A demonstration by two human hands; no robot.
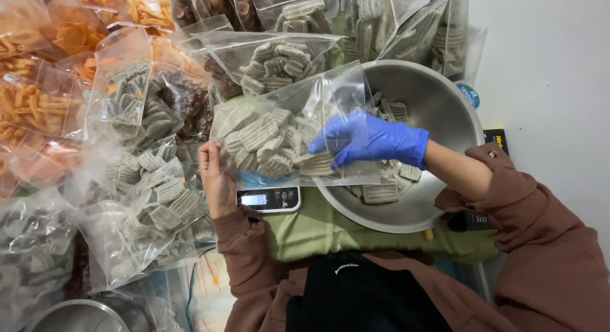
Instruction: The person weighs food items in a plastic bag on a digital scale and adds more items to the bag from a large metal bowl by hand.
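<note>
Clear plastic bag (286,128), half full of grey ridged crackers, sits on the scale (270,199); left hand (216,179) grips its edge, gloved right hand (372,140) reaches inside, fingers curled on crackers.

Bright, even light falls from above, with soft, faint shadows. Glare streaks the clear plastic bags of grey ridged snacks (286,135) and sheens the round steel bowl (438,103). Focus is sharp centrally; the edges curve and soften slightly.
</note>
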